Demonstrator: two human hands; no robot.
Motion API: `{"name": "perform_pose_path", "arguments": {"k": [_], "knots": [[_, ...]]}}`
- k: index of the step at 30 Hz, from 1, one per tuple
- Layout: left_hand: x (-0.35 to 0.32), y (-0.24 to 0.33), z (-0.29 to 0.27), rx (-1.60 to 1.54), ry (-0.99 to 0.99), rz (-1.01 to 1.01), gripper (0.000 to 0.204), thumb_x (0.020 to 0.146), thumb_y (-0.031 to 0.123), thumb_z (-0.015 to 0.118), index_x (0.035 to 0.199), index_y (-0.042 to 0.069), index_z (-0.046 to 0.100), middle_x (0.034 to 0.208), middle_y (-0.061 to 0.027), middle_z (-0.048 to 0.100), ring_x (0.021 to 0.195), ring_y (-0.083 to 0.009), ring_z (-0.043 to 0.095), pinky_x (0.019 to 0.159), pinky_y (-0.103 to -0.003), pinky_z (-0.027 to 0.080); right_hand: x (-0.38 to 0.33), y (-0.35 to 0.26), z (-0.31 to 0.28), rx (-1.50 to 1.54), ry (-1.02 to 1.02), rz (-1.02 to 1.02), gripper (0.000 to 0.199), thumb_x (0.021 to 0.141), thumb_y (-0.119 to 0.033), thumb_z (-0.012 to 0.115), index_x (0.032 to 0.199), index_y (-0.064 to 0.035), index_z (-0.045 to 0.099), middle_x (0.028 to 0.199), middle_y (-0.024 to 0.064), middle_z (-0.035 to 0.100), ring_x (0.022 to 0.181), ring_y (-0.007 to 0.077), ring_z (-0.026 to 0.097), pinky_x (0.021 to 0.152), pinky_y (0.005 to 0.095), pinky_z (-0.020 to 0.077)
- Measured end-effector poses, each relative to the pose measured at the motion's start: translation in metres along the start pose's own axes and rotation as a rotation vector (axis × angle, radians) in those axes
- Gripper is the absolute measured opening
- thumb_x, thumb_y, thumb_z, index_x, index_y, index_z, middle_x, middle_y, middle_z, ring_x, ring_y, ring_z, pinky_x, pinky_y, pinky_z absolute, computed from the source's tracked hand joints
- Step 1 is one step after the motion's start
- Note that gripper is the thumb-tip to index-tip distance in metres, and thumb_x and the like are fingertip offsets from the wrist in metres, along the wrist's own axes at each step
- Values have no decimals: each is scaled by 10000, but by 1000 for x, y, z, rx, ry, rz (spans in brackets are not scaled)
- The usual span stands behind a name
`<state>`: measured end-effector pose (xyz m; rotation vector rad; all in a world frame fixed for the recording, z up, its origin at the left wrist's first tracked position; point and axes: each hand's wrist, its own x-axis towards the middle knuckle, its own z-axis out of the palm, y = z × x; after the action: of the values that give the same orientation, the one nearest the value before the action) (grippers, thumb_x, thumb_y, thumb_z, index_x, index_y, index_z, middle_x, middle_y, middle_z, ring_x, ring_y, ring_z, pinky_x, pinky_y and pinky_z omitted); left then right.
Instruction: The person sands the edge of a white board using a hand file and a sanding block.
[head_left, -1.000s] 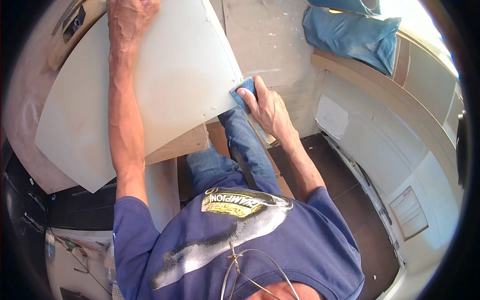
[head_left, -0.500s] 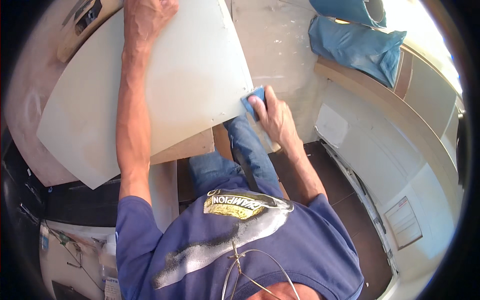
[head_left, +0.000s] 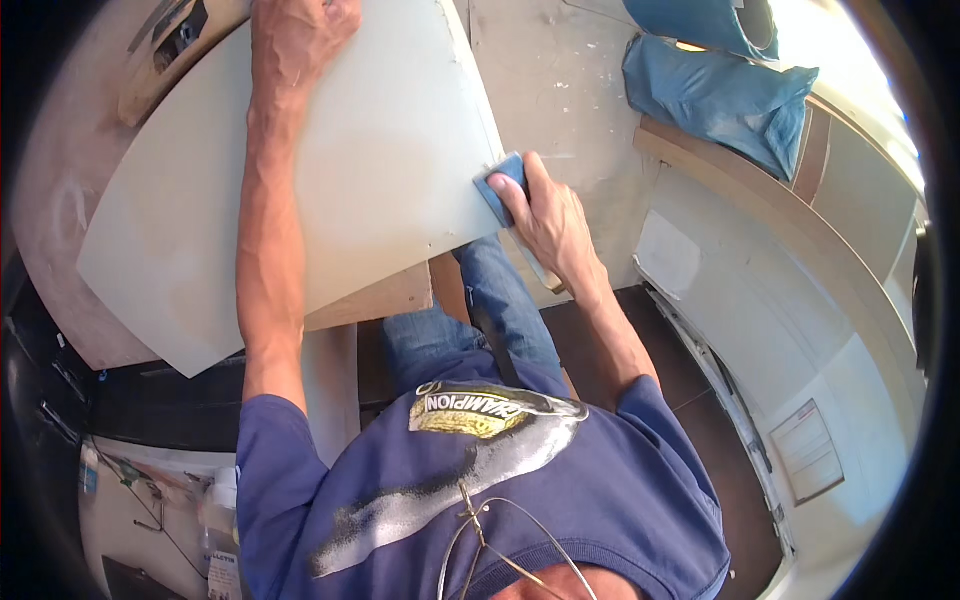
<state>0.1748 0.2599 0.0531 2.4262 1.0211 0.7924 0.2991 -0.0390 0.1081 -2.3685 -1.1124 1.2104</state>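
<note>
A large off-white panel [head_left: 390, 150] with a curved outline lies in front of me. My right hand [head_left: 555, 225] grips a blue sanding block [head_left: 503, 190], thumb on top, against the panel's right edge close to its near corner. Farther off, my left hand [head_left: 305, 40] rests on the panel with its arm stretched across it. Its fingers look curled, and the upper frame edge cuts part of them off; what they hold, if anything, is hidden. A few small chips or specks show along the panel's right edge.
A wooden board [head_left: 375, 295] supports the panel from below. Beneath lies a pale worktop [head_left: 560, 100], with a wooden hand plane [head_left: 175, 45] at far left. Crumpled blue cloth [head_left: 715, 95] sits on a wooden ledge [head_left: 740, 170] at far right. My jeans-clad leg [head_left: 505, 290] is under the panel.
My right hand has slid the sanding block a short way up along the panel's right edge, away from the near corner. My left hand stays in place on the panel.
</note>
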Motion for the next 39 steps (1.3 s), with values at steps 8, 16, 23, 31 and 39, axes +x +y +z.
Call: {"name": "perform_pose_path", "arguments": {"k": [8,16,23,31,39], "knots": [[0,0,-3,-3,30,12,364,1083,183,487,1015,-72,739,975,-223,702,987,-374,665,1020,-517,486,4,-7,-4,-10,-49,75,459,1069,-465,571,974,-24,484,691,266,651,720,510,659,662,548,516],[-3,4,2,-35,11,-27,346,1071,172,498,994,-63,739,973,-219,708,950,-370,658,932,-502,500,28,-9,-8,17,45,-35,465,1072,-456,564,959,-12,485,705,277,642,713,516,640,673,561,502],[0,4,10,-23,39,40,349,1067,173,502,955,-65,733,924,-219,711,904,-378,663,903,-498,510,32,16,1,290,98,44,483,1084,-461,555,959,1,488,687,253,624,651,422,654,645,506,493],[-3,0,17,-155,33,19,256,1042,284,590,1057,115,782,1069,-116,731,1119,-361,639,992,-507,484,18,30,-13,402,148,20,519,1102,-498,507,980,6,539,799,191,661,760,269,644,710,436,502],[-39,64,13,109,0,39,221,995,244,625,1158,130,721,1170,-73,674,1138,-300,611,1036,-530,447,-3,56,-1,612,214,-15,427,1130,-427,479,959,-44,559,790,-12,522,741,90,456,657,302,424]]}}
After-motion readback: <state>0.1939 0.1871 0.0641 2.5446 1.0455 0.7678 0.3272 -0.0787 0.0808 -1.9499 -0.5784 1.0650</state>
